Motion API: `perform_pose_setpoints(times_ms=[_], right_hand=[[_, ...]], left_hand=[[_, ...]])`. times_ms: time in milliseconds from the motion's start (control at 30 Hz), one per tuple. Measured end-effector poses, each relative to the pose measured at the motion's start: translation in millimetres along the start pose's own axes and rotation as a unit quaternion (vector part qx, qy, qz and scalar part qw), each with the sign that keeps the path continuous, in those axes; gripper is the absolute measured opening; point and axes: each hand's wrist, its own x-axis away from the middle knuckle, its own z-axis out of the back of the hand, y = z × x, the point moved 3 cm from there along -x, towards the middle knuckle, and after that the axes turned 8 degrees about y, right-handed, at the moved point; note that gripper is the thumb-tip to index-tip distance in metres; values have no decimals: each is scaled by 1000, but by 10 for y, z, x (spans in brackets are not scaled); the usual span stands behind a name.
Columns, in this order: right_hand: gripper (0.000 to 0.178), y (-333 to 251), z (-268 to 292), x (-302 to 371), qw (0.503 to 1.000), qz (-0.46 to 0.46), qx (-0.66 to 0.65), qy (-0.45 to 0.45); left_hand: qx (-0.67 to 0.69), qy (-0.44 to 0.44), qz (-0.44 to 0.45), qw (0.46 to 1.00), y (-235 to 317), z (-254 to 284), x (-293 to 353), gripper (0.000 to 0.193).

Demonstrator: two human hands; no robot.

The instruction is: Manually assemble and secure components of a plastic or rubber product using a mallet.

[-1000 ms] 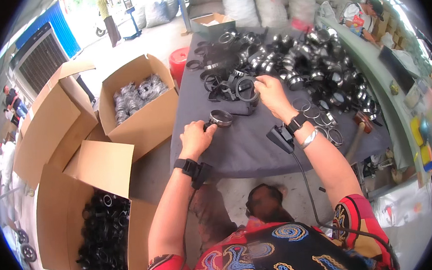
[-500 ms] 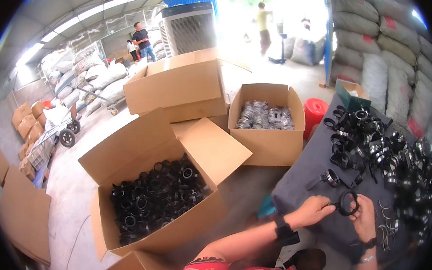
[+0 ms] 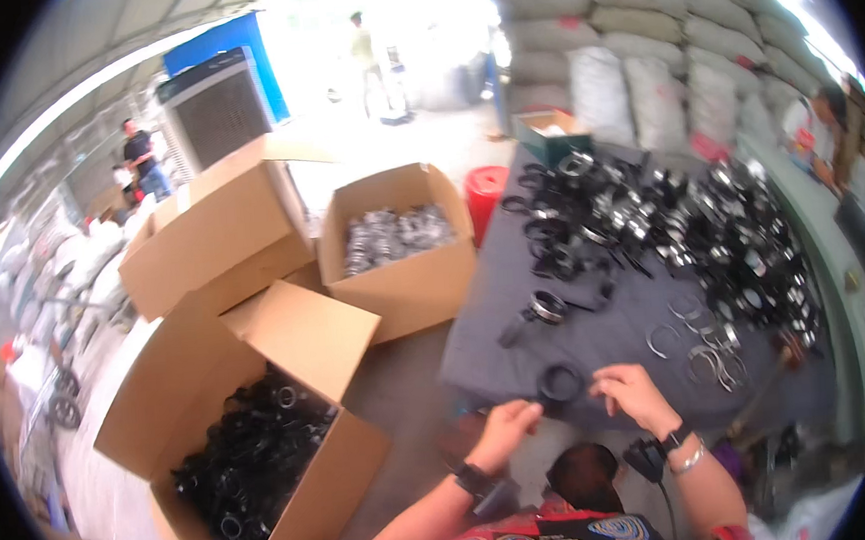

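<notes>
My left hand (image 3: 507,433) is closed, thumb and fingers pinching the short stem of a black ring (image 3: 561,382) over the table's near edge. Just right of that ring is my right hand (image 3: 630,394), apart from it, its slightly bent fingers spread and nothing seen between them. Beyond the ring lies a similar black piece with a silver band (image 3: 547,307) on the grey-covered table (image 3: 487,326). Several thin silver rings (image 3: 717,365) lie loose to the right of my right hand. Motion blurs fine detail.
A heap of black and silver rings (image 3: 649,210) covers the table's far part. Left of it stand an open carton of black rings (image 3: 255,453), a carton of wrapped silver pieces (image 3: 395,237) and a red stool (image 3: 487,194). A person (image 3: 817,138) is at the far right.
The view has swung to the right, bringing the far-right person and more of the table into sight. My right hand has let go of the black ring and moved off to its right.
</notes>
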Motion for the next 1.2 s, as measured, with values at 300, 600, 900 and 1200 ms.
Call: perform_pose_setpoints(times_ms=[300,600,900,1200], right_hand=[[19,-17,1031,-193,935,145,221,237],[66,-275,951,-247,818,152,513,211],[59,113,945,-464,727,46,660,185],[68,-188,769,-29,818,220,526,-80]], left_hand=[[40,11,-6,999,43,-29,-285,24],[-139,49,-147,978,112,-38,7,32],[54,-21,-20,998,-279,-172,-15,32],[68,-82,22,994,-72,-168,-81,34]])
